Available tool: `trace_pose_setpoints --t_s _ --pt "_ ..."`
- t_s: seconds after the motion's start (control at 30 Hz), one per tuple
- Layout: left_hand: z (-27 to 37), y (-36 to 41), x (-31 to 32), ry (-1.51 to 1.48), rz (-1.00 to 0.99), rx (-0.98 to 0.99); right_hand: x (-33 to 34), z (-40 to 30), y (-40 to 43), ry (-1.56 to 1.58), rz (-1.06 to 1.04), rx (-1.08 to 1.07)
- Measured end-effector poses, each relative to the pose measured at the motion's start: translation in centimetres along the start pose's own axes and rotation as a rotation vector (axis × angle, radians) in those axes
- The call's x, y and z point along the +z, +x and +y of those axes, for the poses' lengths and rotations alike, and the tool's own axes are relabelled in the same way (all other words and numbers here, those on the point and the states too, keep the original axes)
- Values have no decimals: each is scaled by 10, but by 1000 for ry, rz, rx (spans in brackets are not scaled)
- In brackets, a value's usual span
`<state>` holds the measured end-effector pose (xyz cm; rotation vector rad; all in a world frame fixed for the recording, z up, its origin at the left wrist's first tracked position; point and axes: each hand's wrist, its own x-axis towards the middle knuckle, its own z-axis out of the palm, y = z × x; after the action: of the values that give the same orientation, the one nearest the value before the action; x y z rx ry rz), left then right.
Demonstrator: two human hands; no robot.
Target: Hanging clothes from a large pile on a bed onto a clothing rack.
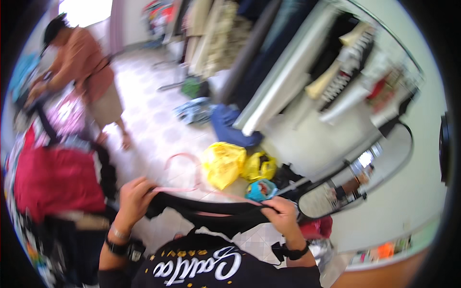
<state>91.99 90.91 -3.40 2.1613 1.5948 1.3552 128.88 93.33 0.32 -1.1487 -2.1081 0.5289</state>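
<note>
A black garment hangs on a pink clothes hanger in front of my body, its hook pointing away from me. My left hand pinches the garment and the hanger's left end. At the other end, my right hand grips the garment's edge and the hanger. The lower part of the garment is partly hidden by my own black printed shirt.
Heaped clothes, a red garment among them, lie at left, where a co-worker stands bending over. Yellow plastic bags and blue clothing lie ahead on the floor. Clothes hang from a metal rack; an oval mirror stands at right.
</note>
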Motion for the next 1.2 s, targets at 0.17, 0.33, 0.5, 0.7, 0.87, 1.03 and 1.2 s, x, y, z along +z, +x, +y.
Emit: trace_pose_setpoints --t_s 0.17,0.33,0.5,0.7,0.87,1.03,1.2 --pt "-4 26 13 -139 -48 -7 5 9 -26 90 104 69" --pt "-2 83 41 -246 -135 140 -48 -7 -24 353 -472 262" --pt "19 180 95 -380 -209 328 -89 0 -23 1059 -292 592" --pt "72 285 159 -472 -325 518 -150 10 -4 1055 115 386" --pt "108 363 182 -297 -421 799 -208 12 -15 1005 253 83" --pt "126 443 221 -283 -269 774 -242 2 -7 825 301 -137" --pt "132 536 268 -466 -162 689 -251 -52 41 748 393 113"
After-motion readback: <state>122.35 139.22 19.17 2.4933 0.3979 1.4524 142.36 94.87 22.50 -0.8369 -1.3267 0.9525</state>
